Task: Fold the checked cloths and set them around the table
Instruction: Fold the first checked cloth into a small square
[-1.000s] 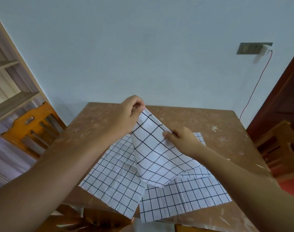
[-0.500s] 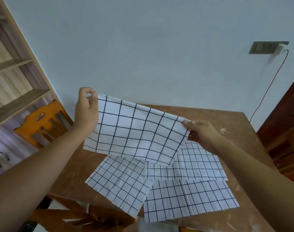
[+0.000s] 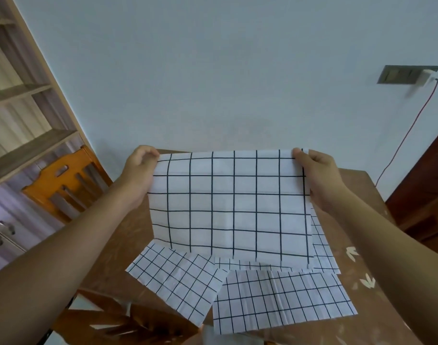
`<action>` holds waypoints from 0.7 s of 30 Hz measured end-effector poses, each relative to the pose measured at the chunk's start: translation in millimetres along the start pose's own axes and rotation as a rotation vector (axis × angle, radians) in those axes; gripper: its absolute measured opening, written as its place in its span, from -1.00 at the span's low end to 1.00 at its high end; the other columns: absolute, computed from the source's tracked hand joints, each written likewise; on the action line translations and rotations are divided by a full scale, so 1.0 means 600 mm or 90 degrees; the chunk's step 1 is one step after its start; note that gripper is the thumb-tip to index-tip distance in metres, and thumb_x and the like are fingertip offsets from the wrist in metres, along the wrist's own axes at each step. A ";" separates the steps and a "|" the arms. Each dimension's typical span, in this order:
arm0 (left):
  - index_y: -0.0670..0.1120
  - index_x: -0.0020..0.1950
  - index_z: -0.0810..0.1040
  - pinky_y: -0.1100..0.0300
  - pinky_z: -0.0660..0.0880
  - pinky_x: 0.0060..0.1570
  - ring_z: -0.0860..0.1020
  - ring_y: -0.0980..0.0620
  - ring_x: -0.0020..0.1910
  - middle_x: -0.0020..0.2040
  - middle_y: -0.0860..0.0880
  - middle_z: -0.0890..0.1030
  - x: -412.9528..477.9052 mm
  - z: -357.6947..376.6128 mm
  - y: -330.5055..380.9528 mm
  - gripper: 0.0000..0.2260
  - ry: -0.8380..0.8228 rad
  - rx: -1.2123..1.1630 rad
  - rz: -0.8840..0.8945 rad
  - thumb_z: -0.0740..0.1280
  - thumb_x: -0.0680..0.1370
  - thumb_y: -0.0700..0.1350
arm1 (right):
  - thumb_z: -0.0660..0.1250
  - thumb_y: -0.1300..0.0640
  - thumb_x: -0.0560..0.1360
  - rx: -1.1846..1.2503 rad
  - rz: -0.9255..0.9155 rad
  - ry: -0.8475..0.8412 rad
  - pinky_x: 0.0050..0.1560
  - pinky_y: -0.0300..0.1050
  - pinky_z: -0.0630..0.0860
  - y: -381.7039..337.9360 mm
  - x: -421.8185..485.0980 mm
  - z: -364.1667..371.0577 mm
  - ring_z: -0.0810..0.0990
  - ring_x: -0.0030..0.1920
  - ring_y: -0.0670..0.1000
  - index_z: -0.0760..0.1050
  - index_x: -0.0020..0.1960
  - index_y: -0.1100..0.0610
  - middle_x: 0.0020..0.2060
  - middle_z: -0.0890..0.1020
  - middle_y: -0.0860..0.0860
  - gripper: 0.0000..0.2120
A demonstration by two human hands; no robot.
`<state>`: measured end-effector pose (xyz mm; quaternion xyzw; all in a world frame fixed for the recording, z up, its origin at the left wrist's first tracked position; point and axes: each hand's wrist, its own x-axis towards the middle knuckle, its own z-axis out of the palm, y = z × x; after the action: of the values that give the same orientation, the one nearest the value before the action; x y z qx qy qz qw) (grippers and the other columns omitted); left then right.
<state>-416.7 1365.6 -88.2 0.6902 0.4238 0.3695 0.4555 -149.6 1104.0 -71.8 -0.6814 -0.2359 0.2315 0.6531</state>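
Note:
I hold one white checked cloth (image 3: 230,205) spread out flat in the air above the brown table (image 3: 377,220). My left hand (image 3: 140,173) pinches its upper left corner and my right hand (image 3: 317,178) pinches its upper right corner. Below it, other checked cloths lie on the table: one (image 3: 175,280) at the front left, turned at an angle, one (image 3: 282,300) at the front right, and a third (image 3: 325,250) mostly hidden behind the held cloth.
An orange wooden chair (image 3: 63,180) stands at the table's left side, with shelves and drawers (image 3: 18,145) behind it. Another wooden chair (image 3: 118,322) is at the near edge. A dark wooden door (image 3: 427,175) is on the right. A red cable (image 3: 407,135) hangs from a wall socket.
My hands have drawn apart and lifted, stretching the held cloth from a loose drape into a flat, level sheet. The cloths on the table have not moved.

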 end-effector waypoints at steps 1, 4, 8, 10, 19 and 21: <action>0.22 -0.06 0.60 -0.27 0.54 0.20 0.59 -0.25 0.11 0.13 -0.20 0.62 0.001 0.000 -0.008 -0.80 -0.018 0.020 -0.003 0.20 0.61 -0.02 | 0.41 -0.21 0.45 -0.014 -0.002 0.003 -0.14 0.11 0.46 0.008 0.003 -0.003 0.48 -0.17 0.13 0.49 -0.09 0.32 -0.15 0.50 0.11 -0.46; 0.22 0.10 0.64 -0.40 0.53 0.13 0.57 -0.15 -0.01 0.17 -0.31 0.61 0.003 0.001 -0.022 -0.74 -0.074 0.074 0.002 0.18 0.57 0.09 | 0.37 -0.16 0.47 -0.034 -0.014 0.033 -0.16 0.04 0.25 0.022 0.006 -0.003 0.28 -0.22 0.10 0.33 -0.17 0.35 -0.22 0.35 0.07 -0.45; 0.33 0.21 0.57 -0.23 0.61 0.12 0.63 0.02 0.16 0.20 0.03 0.65 -0.001 0.000 -0.029 -0.63 -0.128 0.137 0.043 0.34 0.45 0.38 | 0.34 -0.05 0.60 -0.074 -0.028 0.055 -0.36 -0.09 0.14 0.027 0.001 -0.001 0.18 -0.42 0.00 0.32 -0.23 0.17 -0.38 0.22 0.03 -0.61; 0.38 0.25 0.52 -0.10 0.56 0.23 0.54 0.17 0.29 0.32 0.17 0.57 -0.003 0.000 -0.034 -0.48 -0.133 0.160 0.072 0.33 0.35 0.51 | 0.33 -0.05 0.62 -0.088 -0.033 0.061 -0.39 -0.14 0.12 0.029 0.001 -0.004 0.16 -0.45 -0.04 0.36 -0.20 0.13 -0.39 0.21 -0.01 -0.66; 0.12 0.48 0.43 0.17 0.59 -0.11 0.61 0.16 0.04 0.26 0.09 0.58 -0.031 0.015 -0.019 -0.49 -0.258 0.244 0.036 0.47 0.55 0.01 | 0.26 0.07 0.69 -0.251 -0.235 -0.095 -0.27 -0.14 0.23 -0.012 -0.027 0.019 0.27 -0.33 -0.10 0.34 -0.27 0.24 -0.37 0.29 -0.07 -0.59; 0.18 0.54 0.33 0.00 0.48 0.30 0.44 0.08 0.41 0.49 0.09 0.40 -0.042 0.033 -0.009 -0.34 -0.334 0.331 0.056 0.52 0.49 0.08 | 0.25 0.06 0.69 -0.307 -0.272 -0.132 -0.28 -0.23 0.28 -0.027 -0.036 0.036 0.33 -0.34 -0.12 0.42 -0.23 0.26 -0.37 0.37 -0.04 -0.62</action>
<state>-409.8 1337.2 -102.6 0.8715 0.3425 0.0795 0.3419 -179.9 1108.0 -56.5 -0.7244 -0.4864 0.0950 0.4792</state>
